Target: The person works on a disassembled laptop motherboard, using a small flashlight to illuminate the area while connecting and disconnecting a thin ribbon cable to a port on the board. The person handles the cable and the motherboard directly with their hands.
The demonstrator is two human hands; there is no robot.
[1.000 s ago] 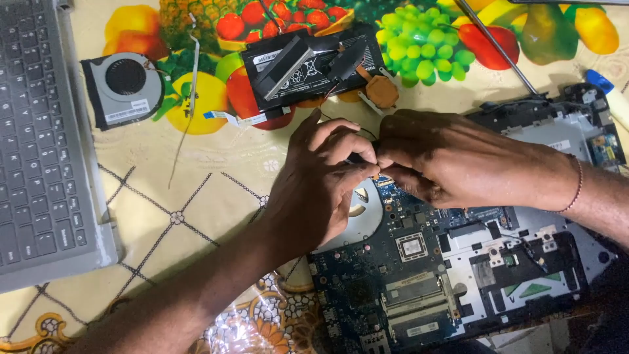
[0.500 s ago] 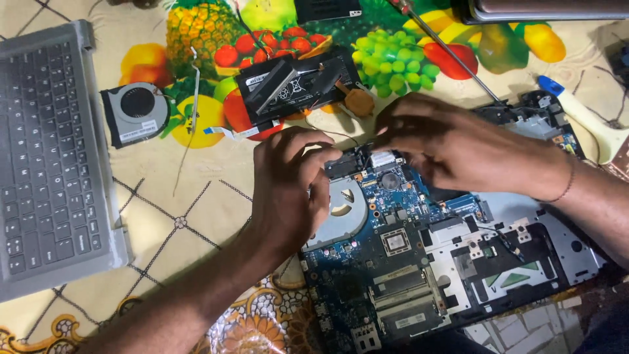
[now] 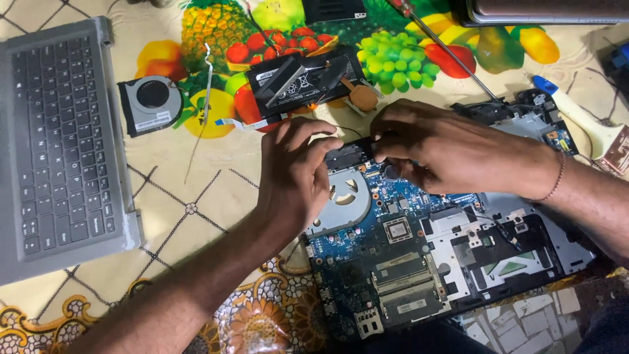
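We look down on an opened laptop base, its blue motherboard [image 3: 393,255] exposed on a fruit-printed tablecloth [image 3: 196,190]. Both hands meet at the motherboard's upper left corner: our left hand [image 3: 296,174] rests over the edge of the round silver fan housing [image 3: 347,196], fingers half-curled and pressing at a small black part there, while our right hand [image 3: 436,152] comes in from the right, fingertips pinched narrow on the same spot; what they grip is too hidden to tell. A beaded bracelet [image 3: 555,180] circles the right wrist. Just above the motherboard lies a black battery pack [image 3: 304,80]; to the upper left of it sits a loose cooling fan [image 3: 149,103], and well to the left the detached grey keyboard panel [image 3: 62,147]. A red-handled screwdriver [image 3: 445,49] lies above the motherboard's upper right.
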